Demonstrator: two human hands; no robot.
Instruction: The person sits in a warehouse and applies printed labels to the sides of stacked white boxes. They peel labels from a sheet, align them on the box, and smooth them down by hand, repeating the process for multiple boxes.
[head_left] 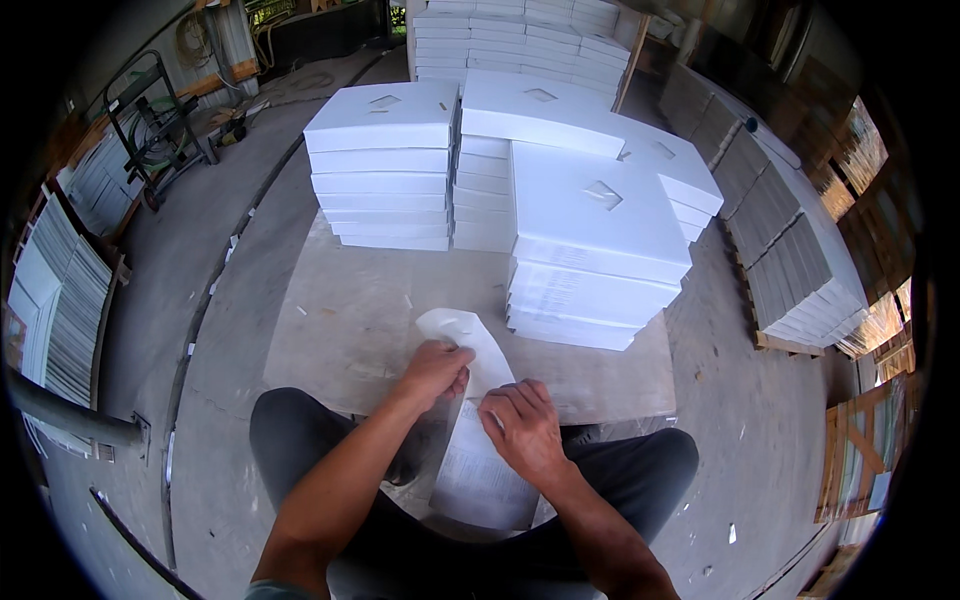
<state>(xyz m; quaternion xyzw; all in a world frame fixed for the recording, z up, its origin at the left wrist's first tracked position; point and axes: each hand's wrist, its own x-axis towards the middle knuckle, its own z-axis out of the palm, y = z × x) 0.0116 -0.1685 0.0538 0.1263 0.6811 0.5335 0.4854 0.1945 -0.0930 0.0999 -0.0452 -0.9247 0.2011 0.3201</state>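
Left hand (440, 372) is pinching a long white paper sheet (484, 465), printed on its lower half, while the right hand (524, 428) is curling its fingers onto its right edge; the sheet is reaching down between grey-trousered knees (662, 462) from above a low, greyish-brown board (345, 300). On grey concrete floor (235, 350), a black metal hand cart (158, 130) is standing at left, stacks of white boxes (595, 270) are rising from the board, and pale, grey-sided packs (800, 270) are resting on a wooden pallet (788, 345) at right.
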